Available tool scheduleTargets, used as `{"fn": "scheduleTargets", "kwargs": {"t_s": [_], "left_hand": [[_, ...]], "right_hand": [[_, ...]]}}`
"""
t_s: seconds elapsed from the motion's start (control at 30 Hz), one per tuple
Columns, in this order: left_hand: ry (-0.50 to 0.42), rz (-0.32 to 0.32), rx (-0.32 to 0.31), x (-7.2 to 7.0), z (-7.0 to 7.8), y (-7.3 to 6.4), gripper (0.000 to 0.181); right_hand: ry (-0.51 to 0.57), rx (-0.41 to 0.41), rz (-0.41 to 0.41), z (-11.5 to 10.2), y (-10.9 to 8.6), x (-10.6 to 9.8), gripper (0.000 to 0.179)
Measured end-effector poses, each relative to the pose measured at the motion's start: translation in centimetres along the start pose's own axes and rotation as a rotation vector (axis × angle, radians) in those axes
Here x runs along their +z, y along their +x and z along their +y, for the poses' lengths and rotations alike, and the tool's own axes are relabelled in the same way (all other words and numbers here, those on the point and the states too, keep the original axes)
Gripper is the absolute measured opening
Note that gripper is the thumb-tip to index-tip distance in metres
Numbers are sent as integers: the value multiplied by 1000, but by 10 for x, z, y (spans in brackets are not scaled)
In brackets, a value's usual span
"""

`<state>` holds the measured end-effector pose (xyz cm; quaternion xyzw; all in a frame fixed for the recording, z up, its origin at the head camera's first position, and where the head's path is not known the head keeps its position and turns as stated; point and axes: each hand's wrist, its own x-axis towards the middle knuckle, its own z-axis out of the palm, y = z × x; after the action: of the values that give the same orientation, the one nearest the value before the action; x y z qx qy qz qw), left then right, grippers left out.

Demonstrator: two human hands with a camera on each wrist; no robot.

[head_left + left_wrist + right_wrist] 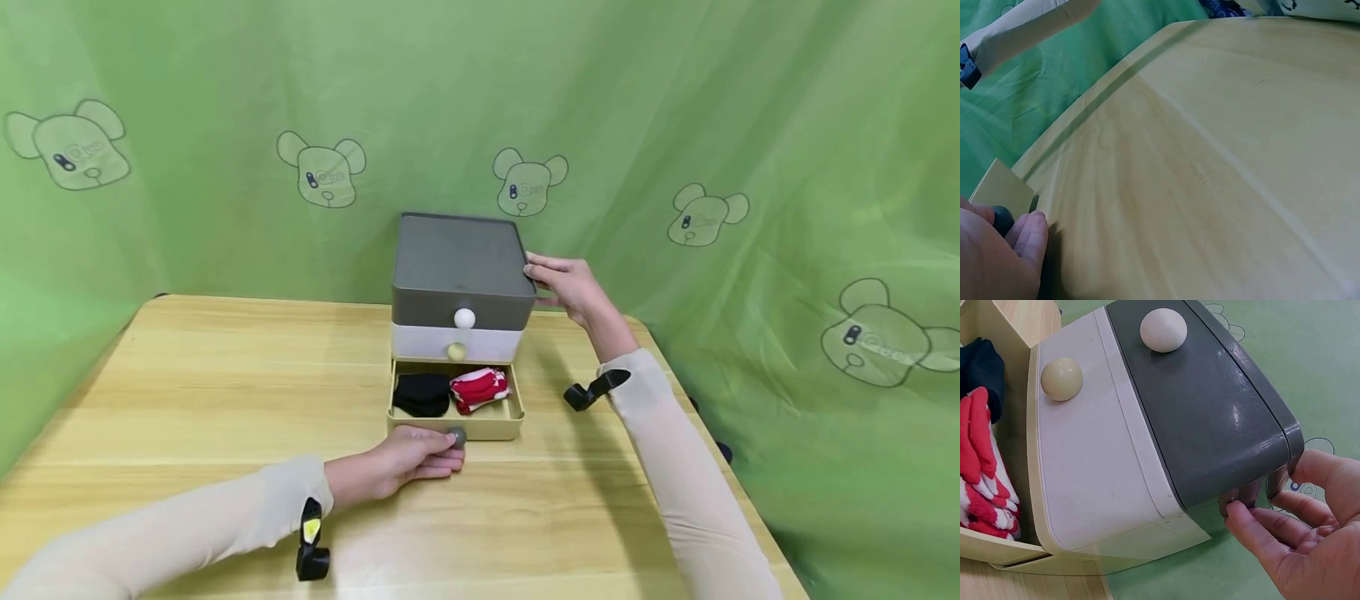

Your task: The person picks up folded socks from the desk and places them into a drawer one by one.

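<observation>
In the head view, a small stacked drawer unit [463, 254] stands on the table, with a dark grey top drawer, a white middle drawer and a beige bottom drawer [491, 428]. The bottom drawer is pulled out. Inside it, black folded socks [422, 395] lie at the left, beside a red and white folded pair [480, 388]. My left hand [405, 462] pinches the round grey knob [458, 437] on the bottom drawer's front. With extended fingers, my right hand [1316, 531] touches the right side of the dark grey upper section, close to its top edge.
A white knob [1164, 330] and a cream knob [1062, 379] stick out of the two upper drawers, both closed. The unit stands near the back edge of the wooden table [247, 375]. Behind it hangs a green curtain [420, 83] with bear-head drawings.
</observation>
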<state>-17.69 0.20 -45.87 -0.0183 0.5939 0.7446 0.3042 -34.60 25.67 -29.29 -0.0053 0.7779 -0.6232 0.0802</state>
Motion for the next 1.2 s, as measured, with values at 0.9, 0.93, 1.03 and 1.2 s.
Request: {"fn": "scheduleTargets", "kwargs": {"t_s": [0.9,0.93,1.03,1.2], "left_hand": [[-40,63,-19,-11,18,38,36],[-40,64,-17,-11,18,39,36],[-44,68,-17,-12,18,41,36],[-53,74,-13,-14,22,48,36]], "right_hand": [[1,5,8,1,-2,0,50],[2,5,6,2,-2,0,50],[4,5,15,2,-2,0,49],[-1,0,17,1,-2,-1,48]]}}
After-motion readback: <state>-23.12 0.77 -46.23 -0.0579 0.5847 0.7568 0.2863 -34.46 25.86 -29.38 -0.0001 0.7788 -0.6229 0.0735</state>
